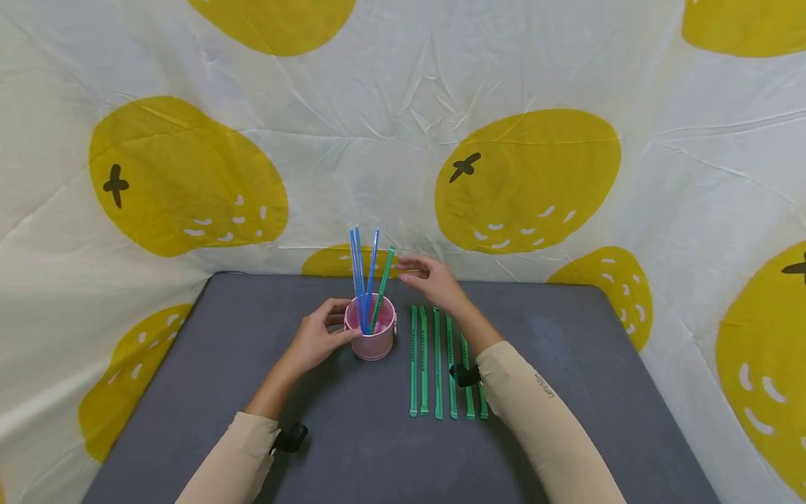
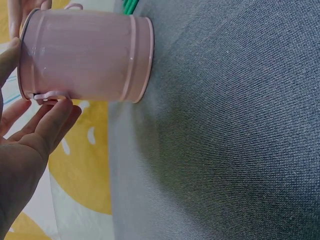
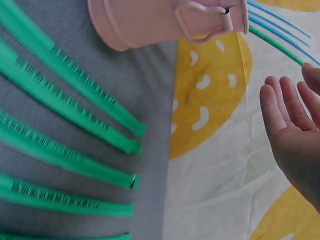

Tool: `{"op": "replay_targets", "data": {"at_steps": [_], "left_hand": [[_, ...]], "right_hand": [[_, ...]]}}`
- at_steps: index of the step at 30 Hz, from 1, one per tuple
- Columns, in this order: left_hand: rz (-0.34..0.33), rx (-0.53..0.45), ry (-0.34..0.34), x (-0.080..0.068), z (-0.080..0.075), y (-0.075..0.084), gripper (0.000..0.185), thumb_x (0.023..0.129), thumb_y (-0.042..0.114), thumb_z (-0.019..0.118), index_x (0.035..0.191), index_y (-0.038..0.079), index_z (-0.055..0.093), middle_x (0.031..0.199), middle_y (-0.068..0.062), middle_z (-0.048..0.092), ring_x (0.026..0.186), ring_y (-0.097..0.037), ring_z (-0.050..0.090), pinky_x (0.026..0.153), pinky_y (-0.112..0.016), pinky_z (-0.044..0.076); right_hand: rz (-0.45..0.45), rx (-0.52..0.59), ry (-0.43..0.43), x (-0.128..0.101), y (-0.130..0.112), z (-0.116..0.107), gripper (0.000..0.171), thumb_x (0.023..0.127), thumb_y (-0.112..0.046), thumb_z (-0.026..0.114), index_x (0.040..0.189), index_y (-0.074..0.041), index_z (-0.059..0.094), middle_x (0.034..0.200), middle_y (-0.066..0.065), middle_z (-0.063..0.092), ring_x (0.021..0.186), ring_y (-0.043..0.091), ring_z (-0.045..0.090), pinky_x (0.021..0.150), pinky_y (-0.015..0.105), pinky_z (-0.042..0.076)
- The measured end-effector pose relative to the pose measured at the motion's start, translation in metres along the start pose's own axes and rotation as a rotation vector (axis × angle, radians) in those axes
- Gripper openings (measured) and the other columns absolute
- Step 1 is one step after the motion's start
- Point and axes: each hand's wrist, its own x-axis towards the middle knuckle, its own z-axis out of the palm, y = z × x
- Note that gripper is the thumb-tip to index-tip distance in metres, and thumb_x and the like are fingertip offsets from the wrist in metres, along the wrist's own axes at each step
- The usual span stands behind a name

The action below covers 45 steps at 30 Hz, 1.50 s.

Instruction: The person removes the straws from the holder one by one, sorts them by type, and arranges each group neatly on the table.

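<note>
A small pink bucket (image 1: pixel 373 348) stands upright on the dark table. My left hand (image 1: pixel 316 337) holds it from the left, with the thumb at the rim and fingers by the side handle (image 2: pixel 51 95). Several thin blue straws (image 1: pixel 374 262) stand in the bucket, with one green wrapped straw (image 1: pixel 384 283) leaning right among them. Beside that green straw's upper end is my right hand (image 1: pixel 434 281), its fingers loosely bent and apart from the thumb. Nothing shows in its grasp.
Several green wrapped straws (image 1: pixel 437 364) with dark print lie in a row on the grey table (image 1: pixel 352 448), right of the bucket and partly under the right forearm. A white cloth (image 1: pixel 371 175) with yellow fruit shapes hangs behind the table's far edge.
</note>
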Motion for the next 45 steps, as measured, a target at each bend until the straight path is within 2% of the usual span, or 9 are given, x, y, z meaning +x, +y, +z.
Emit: {"op": "replay_targets", "data": {"at_steps": [4, 8, 14, 22, 28, 31, 34, 38, 45], "left_hand": [[0.004, 0.001, 0.005, 0.000, -0.001, 0.000, 0.059, 0.087, 0.023, 0.085, 0.138, 0.009, 0.058, 0.132, -0.020, 0.066, 0.118, -0.045, 0.067, 0.100, -0.055, 0.057], [0.001, 0.012, 0.002, 0.000, -0.001, 0.000, 0.059, 0.087, 0.024, 0.085, 0.138, 0.011, 0.058, 0.132, -0.018, 0.067, 0.117, -0.043, 0.068, 0.099, -0.052, 0.058], [0.001, 0.015, -0.001, 0.000, -0.001, 0.000, 0.059, 0.088, 0.024, 0.085, 0.138, 0.012, 0.057, 0.132, -0.017, 0.067, 0.117, -0.042, 0.068, 0.097, -0.052, 0.059], [-0.007, 0.014, -0.005, 0.002, -0.001, -0.001, 0.058, 0.088, 0.025, 0.084, 0.138, 0.013, 0.057, 0.133, -0.016, 0.066, 0.118, -0.042, 0.068, 0.098, -0.053, 0.059], [-0.003, -0.009, -0.006, 0.003, -0.001, -0.001, 0.058, 0.088, 0.024, 0.084, 0.138, 0.012, 0.058, 0.133, -0.018, 0.066, 0.118, -0.044, 0.067, 0.099, -0.056, 0.057], [-0.003, -0.015, -0.004, 0.003, 0.000, 0.000, 0.058, 0.088, 0.022, 0.085, 0.138, 0.011, 0.058, 0.133, -0.018, 0.066, 0.118, -0.045, 0.067, 0.100, -0.058, 0.056], [-0.007, -0.011, -0.004, 0.003, -0.001, 0.000, 0.058, 0.087, 0.022, 0.085, 0.138, 0.012, 0.058, 0.133, -0.018, 0.066, 0.118, -0.044, 0.067, 0.099, -0.058, 0.056], [-0.006, -0.006, -0.005, 0.002, -0.001, 0.000, 0.058, 0.087, 0.023, 0.085, 0.138, 0.012, 0.058, 0.133, -0.017, 0.066, 0.118, -0.044, 0.067, 0.099, -0.057, 0.057], [0.023, 0.005, -0.003, 0.001, -0.002, 0.000, 0.061, 0.086, 0.023, 0.086, 0.139, 0.009, 0.057, 0.132, -0.020, 0.066, 0.117, -0.046, 0.068, 0.098, -0.055, 0.058]], "right_hand": [[0.012, 0.019, -0.022, 0.008, -0.003, 0.010, 0.044, 0.101, -0.001, 0.063, 0.142, 0.008, 0.054, 0.137, 0.029, 0.062, 0.124, 0.043, 0.064, 0.103, 0.045, 0.057], [0.039, 0.051, -0.028, 0.014, -0.003, 0.019, 0.045, 0.101, 0.003, 0.061, 0.144, 0.012, 0.049, 0.138, 0.033, 0.059, 0.126, 0.046, 0.062, 0.103, 0.047, 0.057], [0.042, 0.172, -0.019, 0.020, 0.000, 0.027, 0.038, 0.102, 0.007, 0.057, 0.139, 0.014, 0.052, 0.135, 0.035, 0.061, 0.126, 0.049, 0.060, 0.106, 0.058, 0.052], [0.079, 0.204, 0.005, 0.023, -0.003, 0.031, 0.036, 0.103, 0.005, 0.055, 0.138, 0.013, 0.054, 0.133, 0.036, 0.062, 0.122, 0.048, 0.064, 0.098, 0.047, 0.059], [0.090, 0.212, 0.022, 0.024, -0.005, 0.029, 0.033, 0.103, 0.003, 0.057, 0.135, 0.011, 0.057, 0.131, 0.036, 0.062, 0.123, 0.053, 0.060, 0.099, 0.051, 0.058], [0.095, 0.205, 0.034, 0.022, -0.013, 0.026, 0.034, 0.103, 0.003, 0.057, 0.135, 0.012, 0.056, 0.129, 0.036, 0.062, 0.116, 0.045, 0.067, 0.099, 0.053, 0.058], [0.085, 0.193, 0.046, 0.021, -0.023, 0.021, 0.035, 0.103, 0.003, 0.057, 0.136, 0.014, 0.054, 0.129, 0.037, 0.061, 0.105, 0.029, 0.071, 0.098, 0.056, 0.057], [0.064, 0.191, 0.060, 0.021, -0.034, 0.014, 0.034, 0.103, 0.001, 0.059, 0.134, 0.013, 0.055, 0.126, 0.037, 0.061, 0.093, 0.011, 0.069, 0.097, 0.056, 0.058], [0.009, 0.205, 0.083, 0.023, -0.052, 0.001, 0.030, 0.101, -0.002, 0.063, 0.129, 0.009, 0.059, 0.116, 0.024, 0.067, 0.091, 0.010, 0.070, 0.092, 0.048, 0.062]]}}
